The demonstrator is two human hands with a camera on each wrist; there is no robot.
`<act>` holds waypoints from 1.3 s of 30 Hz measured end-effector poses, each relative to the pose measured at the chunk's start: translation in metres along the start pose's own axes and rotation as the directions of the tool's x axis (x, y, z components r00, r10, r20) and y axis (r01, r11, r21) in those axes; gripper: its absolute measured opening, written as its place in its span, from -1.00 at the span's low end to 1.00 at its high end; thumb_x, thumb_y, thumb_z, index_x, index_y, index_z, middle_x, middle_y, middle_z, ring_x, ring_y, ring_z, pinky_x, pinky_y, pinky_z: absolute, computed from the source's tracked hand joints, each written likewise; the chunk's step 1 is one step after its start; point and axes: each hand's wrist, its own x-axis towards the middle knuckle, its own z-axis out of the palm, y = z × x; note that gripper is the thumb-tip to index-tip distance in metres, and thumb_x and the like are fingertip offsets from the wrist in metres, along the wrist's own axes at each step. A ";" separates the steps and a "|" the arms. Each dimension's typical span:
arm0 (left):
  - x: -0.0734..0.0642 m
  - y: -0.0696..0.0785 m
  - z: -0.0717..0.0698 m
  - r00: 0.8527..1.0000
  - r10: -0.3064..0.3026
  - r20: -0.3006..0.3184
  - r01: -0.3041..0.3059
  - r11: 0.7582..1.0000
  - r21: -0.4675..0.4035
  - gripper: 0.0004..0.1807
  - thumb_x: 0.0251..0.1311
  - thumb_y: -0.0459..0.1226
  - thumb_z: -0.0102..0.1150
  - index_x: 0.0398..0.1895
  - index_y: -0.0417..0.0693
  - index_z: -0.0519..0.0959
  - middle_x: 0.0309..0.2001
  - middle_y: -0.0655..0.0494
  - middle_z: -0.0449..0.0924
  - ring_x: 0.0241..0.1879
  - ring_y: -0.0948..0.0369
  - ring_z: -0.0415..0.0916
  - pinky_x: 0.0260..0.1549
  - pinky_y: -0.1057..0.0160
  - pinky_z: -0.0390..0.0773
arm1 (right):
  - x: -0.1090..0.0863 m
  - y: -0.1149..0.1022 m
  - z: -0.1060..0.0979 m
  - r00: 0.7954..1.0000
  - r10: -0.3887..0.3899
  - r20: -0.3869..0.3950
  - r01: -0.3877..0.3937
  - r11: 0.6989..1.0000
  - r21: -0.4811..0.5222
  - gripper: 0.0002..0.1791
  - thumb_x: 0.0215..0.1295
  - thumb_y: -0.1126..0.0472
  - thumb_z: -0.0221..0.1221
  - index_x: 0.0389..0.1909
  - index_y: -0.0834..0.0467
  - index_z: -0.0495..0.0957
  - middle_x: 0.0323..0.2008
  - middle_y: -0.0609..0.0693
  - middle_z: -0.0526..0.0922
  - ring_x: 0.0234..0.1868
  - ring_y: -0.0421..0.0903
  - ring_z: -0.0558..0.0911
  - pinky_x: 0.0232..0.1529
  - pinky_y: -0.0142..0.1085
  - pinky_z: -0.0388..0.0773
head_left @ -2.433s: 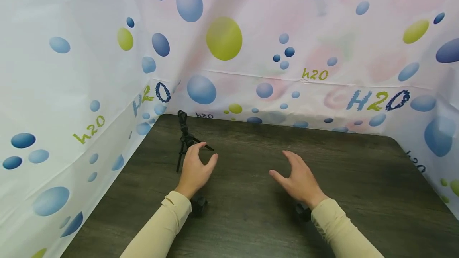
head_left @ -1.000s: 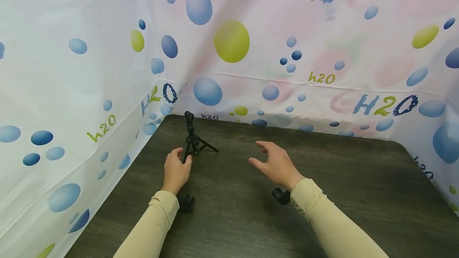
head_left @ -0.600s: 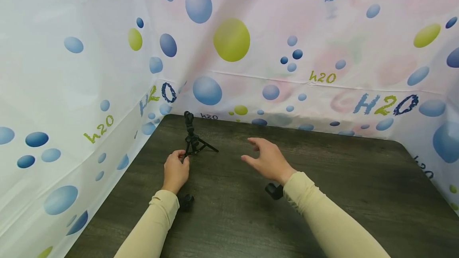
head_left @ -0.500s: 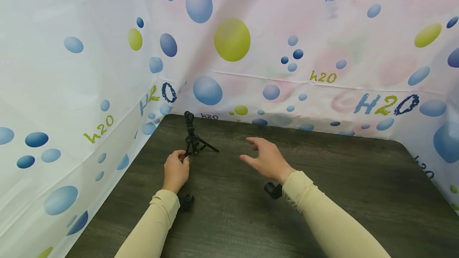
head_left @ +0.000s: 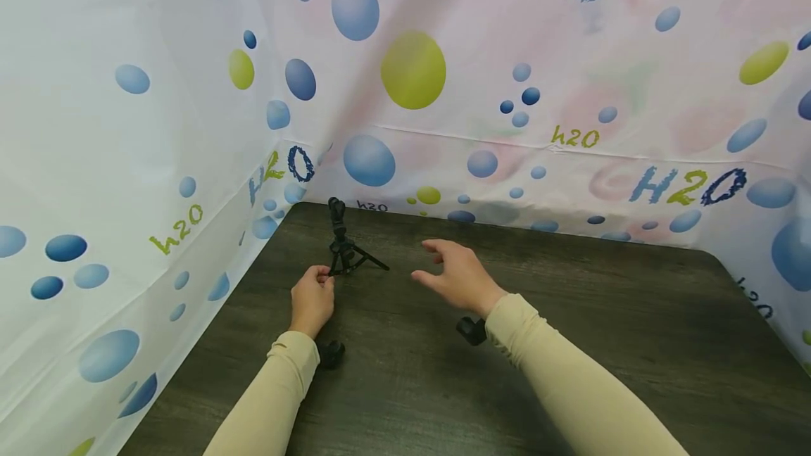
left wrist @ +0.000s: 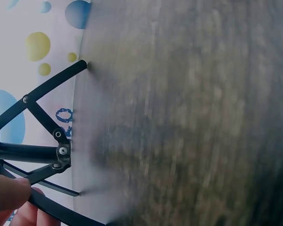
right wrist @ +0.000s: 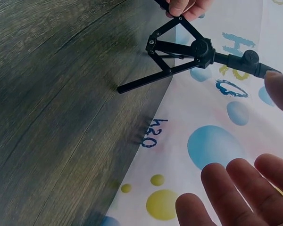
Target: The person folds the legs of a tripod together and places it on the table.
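A small black tripod (head_left: 338, 232) stands upright with its legs spread on the dark wooden table (head_left: 405, 400), toward the back left. My left hand (head_left: 312, 300) pinches one of its legs between thumb and fingers; the left wrist view shows that leg (left wrist: 61, 212) passing under the thumb (left wrist: 12, 192). To the right of the tripod, my right hand (head_left: 460, 275) hovers with thumb and fingers apart and nothing between them. In the right wrist view, the right fingers (right wrist: 226, 193) are spread below the tripod's centre post (right wrist: 233, 62), and the thumb overlaps its upper end.
Behind the table hangs a white sheet (head_left: 570, 76) printed with blue and green dots and H2O lettering; it also runs along the left side. Black wrist devices sit under the left cuff (head_left: 331, 355) and right cuff (head_left: 472, 330).
My left hand has come beside the tripod's near leg and taken hold of it. My right hand has moved left toward the tripod, staying open. The tripod keeps its place.
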 end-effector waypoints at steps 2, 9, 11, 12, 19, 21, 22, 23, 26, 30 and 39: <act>0.000 -0.001 -0.001 1.000 0.002 -0.005 -0.002 1.000 0.002 -0.80 0.40 -0.38 0.09 -0.02 -0.34 0.57 -0.16 -0.19 0.64 -0.14 -0.09 0.58 -0.12 -0.07 0.54 | 0.003 -0.001 0.002 1.000 -0.004 0.005 0.004 1.000 0.003 -0.33 0.36 0.08 0.30 0.37 0.32 0.37 0.27 0.21 0.50 0.14 0.13 0.57 0.06 0.01 0.54; 0.000 -0.002 -0.002 1.000 0.007 -0.002 -0.007 1.000 0.008 -0.81 0.40 -0.39 0.10 -0.03 -0.33 0.59 -0.17 -0.17 0.65 -0.16 -0.08 0.58 -0.12 -0.07 0.53 | 0.012 -0.011 0.008 0.999 -0.011 0.031 0.010 1.000 0.024 -0.32 0.37 0.08 0.30 0.39 0.30 0.35 0.28 0.19 0.48 0.16 0.14 0.55 0.06 0.01 0.54; 0.000 -0.002 -0.002 1.000 0.010 0.000 -0.010 1.000 0.012 -0.81 0.40 -0.39 0.10 -0.03 -0.32 0.59 -0.17 -0.16 0.65 -0.17 -0.08 0.58 -0.11 -0.07 0.53 | 0.015 -0.014 0.009 0.999 -0.014 0.041 0.013 1.000 0.028 -0.32 0.36 0.08 0.30 0.40 0.28 0.35 0.29 0.17 0.48 0.17 0.13 0.55 0.06 -0.01 0.54; 0.000 -0.002 -0.002 1.000 0.011 0.002 -0.011 1.000 0.014 -0.81 0.40 -0.38 0.10 -0.03 -0.32 0.59 -0.17 -0.15 0.65 -0.17 -0.07 0.58 -0.12 -0.07 0.53 | 0.017 -0.015 0.010 0.999 -0.015 0.047 0.014 0.999 0.031 -0.32 0.36 0.09 0.30 0.40 0.27 0.35 0.29 0.17 0.48 0.17 0.13 0.55 0.06 -0.01 0.54; -0.001 0.000 -0.001 0.999 0.037 -0.007 -0.036 0.999 0.023 -0.80 0.40 -0.38 0.11 -0.02 -0.31 0.59 -0.18 -0.14 0.66 -0.20 -0.06 0.59 -0.13 -0.05 0.54 | 0.030 -0.021 0.012 0.997 -0.042 0.062 0.040 0.998 0.039 -0.32 0.37 0.11 0.29 0.41 0.27 0.33 0.31 0.16 0.47 0.17 0.11 0.55 0.08 -0.04 0.53; -0.003 0.001 -0.001 0.999 0.049 -0.002 -0.048 0.999 0.023 -0.80 0.39 -0.39 0.11 -0.02 -0.32 0.59 -0.18 -0.15 0.66 -0.20 -0.06 0.59 -0.15 -0.05 0.55 | 0.035 -0.022 0.012 0.997 -0.054 0.056 0.052 0.998 0.042 -0.32 0.38 0.11 0.29 0.42 0.27 0.33 0.31 0.17 0.47 0.17 0.11 0.55 0.08 -0.04 0.53; -0.003 0.001 -0.001 0.999 0.053 0.001 -0.053 0.998 0.026 -0.80 0.39 -0.39 0.12 -0.01 -0.32 0.59 -0.18 -0.15 0.66 -0.21 -0.06 0.59 -0.16 -0.05 0.56 | 0.037 -0.023 0.012 0.997 -0.060 0.053 0.058 0.998 0.040 -0.32 0.38 0.11 0.29 0.42 0.27 0.32 0.31 0.17 0.47 0.17 0.10 0.56 0.08 -0.05 0.53; -0.003 0.001 0.000 0.998 0.057 0.003 -0.057 0.998 0.030 -0.80 0.39 -0.39 0.12 -0.02 -0.32 0.59 -0.18 -0.14 0.66 -0.21 -0.06 0.60 -0.17 -0.04 0.56 | 0.039 -0.024 0.012 0.997 -0.065 0.052 0.063 0.997 0.036 -0.32 0.38 0.11 0.29 0.42 0.27 0.32 0.31 0.17 0.47 0.16 0.09 0.56 0.08 -0.06 0.54; -0.003 0.001 0.000 0.998 0.062 0.000 -0.062 0.997 0.038 -0.81 0.39 -0.39 0.12 -0.03 -0.31 0.59 -0.19 -0.13 0.66 -0.22 -0.05 0.60 -0.18 -0.04 0.57 | 0.047 -0.028 0.012 0.996 -0.081 0.048 0.080 0.996 0.033 -0.32 0.38 0.09 0.28 0.42 0.27 0.32 0.31 0.18 0.47 0.15 0.08 0.58 0.06 -0.07 0.56; -0.003 0.001 0.001 0.998 0.058 -0.001 -0.058 0.998 0.039 -0.82 0.39 -0.38 0.13 -0.04 -0.30 0.60 -0.20 -0.11 0.67 -0.22 -0.04 0.61 -0.19 -0.03 0.58 | 0.057 -0.033 0.013 0.994 -0.100 0.048 0.098 0.995 0.031 -0.32 0.39 0.08 0.28 0.42 0.26 0.32 0.29 0.17 0.49 0.14 0.06 0.58 0.06 -0.08 0.56; -0.004 0.000 0.004 0.998 0.061 0.007 -0.062 0.997 0.055 -0.82 0.38 -0.38 0.15 -0.04 -0.28 0.60 -0.21 -0.10 0.67 -0.21 -0.03 0.62 -0.17 -0.02 0.58 | 0.075 -0.038 0.019 0.993 -0.099 0.070 0.095 0.994 0.050 -0.32 0.42 0.07 0.25 0.45 0.25 0.29 0.29 0.16 0.49 0.17 0.10 0.57 0.10 -0.09 0.54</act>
